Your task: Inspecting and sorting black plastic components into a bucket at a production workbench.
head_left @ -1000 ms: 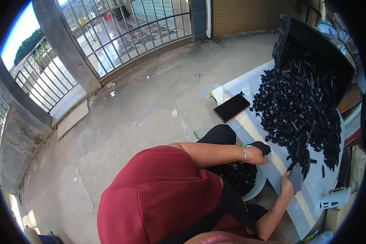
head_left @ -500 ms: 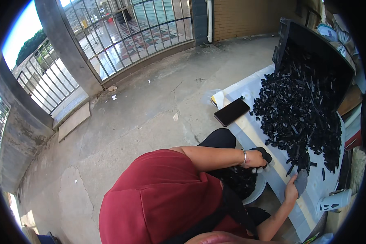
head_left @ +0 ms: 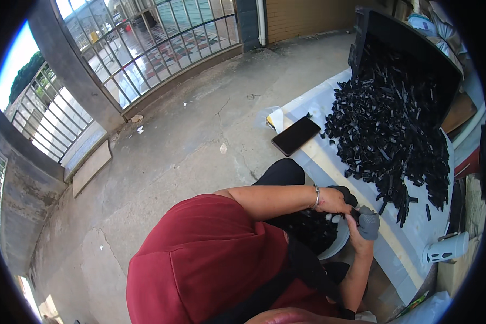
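Note:
My left hand (head_left: 335, 200), in a dark partial glove with pale fingertips and a bracelet at the wrist, is closed above a light bucket (head_left: 342, 242). My right hand (head_left: 365, 225), in a grey partial glove, meets it with thumb and fingers pinched together. A small black plastic piece (head_left: 355, 215) shows between the two hands. What my left fingers grip is hidden. Inside the bucket lie many black plastic pieces (head_left: 308, 231). A large heap of similar black parts (head_left: 380, 132) covers the table beyond my hands, some long and some short.
A black crate (head_left: 416, 67) lies tipped at the heap's back. On the table (head_left: 386, 245), a phone (head_left: 296, 135) rests at the far left edge and a pale blue perforated cup (head_left: 445, 247) at the right. Concrete floor (head_left: 183, 146) stretches left toward barred railings (head_left: 156, 46).
My right hand has moved left from the near edge of the heap and now meets my left hand over the bucket. The whole view has shifted slightly.

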Motion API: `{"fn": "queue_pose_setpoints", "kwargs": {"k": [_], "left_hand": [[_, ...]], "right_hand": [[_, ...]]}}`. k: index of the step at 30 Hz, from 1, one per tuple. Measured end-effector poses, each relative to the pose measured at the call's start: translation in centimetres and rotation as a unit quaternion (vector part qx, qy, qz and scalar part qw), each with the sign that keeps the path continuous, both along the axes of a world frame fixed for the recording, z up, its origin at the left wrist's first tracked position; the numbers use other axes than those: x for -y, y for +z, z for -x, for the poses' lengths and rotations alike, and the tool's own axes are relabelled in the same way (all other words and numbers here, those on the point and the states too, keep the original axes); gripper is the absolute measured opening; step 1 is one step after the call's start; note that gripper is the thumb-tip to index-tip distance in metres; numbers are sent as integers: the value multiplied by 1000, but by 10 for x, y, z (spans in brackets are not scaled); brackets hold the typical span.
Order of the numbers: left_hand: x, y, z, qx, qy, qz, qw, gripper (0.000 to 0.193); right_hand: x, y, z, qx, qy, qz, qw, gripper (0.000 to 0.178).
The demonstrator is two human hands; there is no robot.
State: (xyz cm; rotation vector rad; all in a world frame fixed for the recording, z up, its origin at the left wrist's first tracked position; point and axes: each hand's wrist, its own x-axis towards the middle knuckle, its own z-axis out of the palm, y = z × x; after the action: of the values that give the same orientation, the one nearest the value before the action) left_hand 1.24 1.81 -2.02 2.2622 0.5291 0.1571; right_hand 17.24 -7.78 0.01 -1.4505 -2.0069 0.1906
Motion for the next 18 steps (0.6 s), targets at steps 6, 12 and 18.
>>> {"fn": "queue_pose_setpoints", "kwargs": {"k": [6,12,18], "left_hand": [[0,-2,27,-71,32,-106,991,44],[1,0,23,-44,139,-76,986,41],[10,10,14,46,225,52,972,46]], "right_hand": [[-16,2,27,-75,-34,-50,995,21],[-4,0,4,-45,-83,-5,996,22],[5,-6,5,-5,-78,-69,995,18]]}}
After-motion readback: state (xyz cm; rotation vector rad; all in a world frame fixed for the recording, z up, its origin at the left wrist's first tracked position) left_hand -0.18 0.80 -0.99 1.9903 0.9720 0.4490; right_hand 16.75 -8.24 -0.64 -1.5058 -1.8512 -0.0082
